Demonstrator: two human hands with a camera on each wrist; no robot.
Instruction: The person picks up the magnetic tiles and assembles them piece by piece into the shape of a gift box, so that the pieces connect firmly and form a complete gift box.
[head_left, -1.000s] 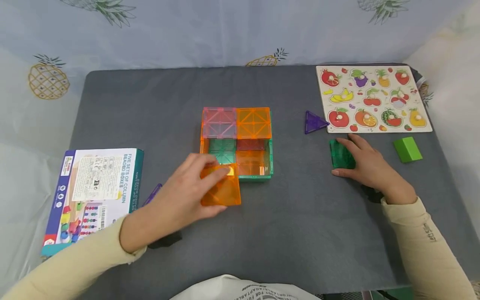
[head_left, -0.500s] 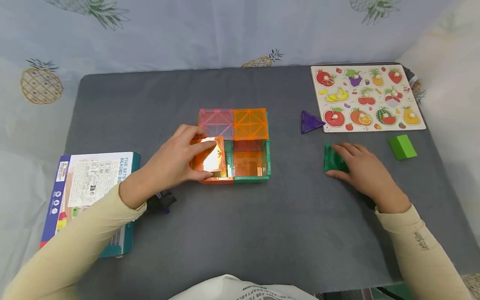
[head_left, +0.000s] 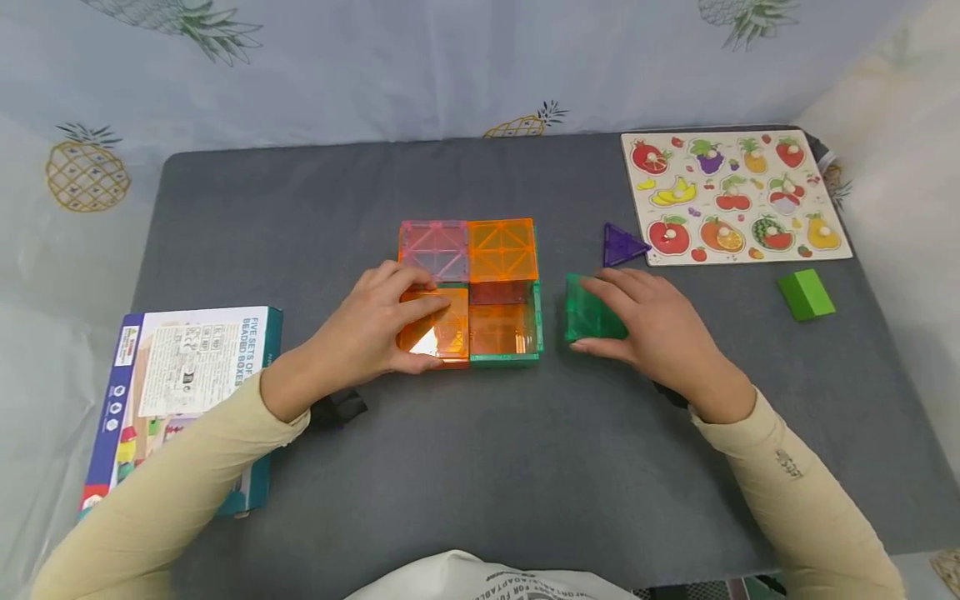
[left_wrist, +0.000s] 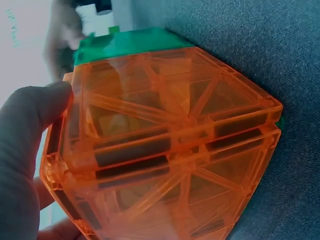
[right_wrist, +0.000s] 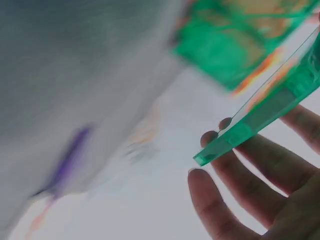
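A low box of see-through magnetic tiles, with a green front wall, stands mid-table. A pink tile and an orange tile cover its back half, while the front right square is uncovered. My left hand pinches another orange magnetic tile by its edges, flat over the front left square. In the left wrist view its thumb and fingers lie along the orange panels. To the right of the box, my right hand holds a green magnetic tile between thumb and fingers, seen edge-on in the right wrist view.
A purple triangle tile touches the fruit puzzle board at the back right. Below the board lies a green block. A toy box lies at the left, partly under the left forearm. A patterned curtain hangs behind the table.
The left hand has moved its orange tile from in front of the box up onto the front left square. The right hand has brought the green tile leftward, close to the box.
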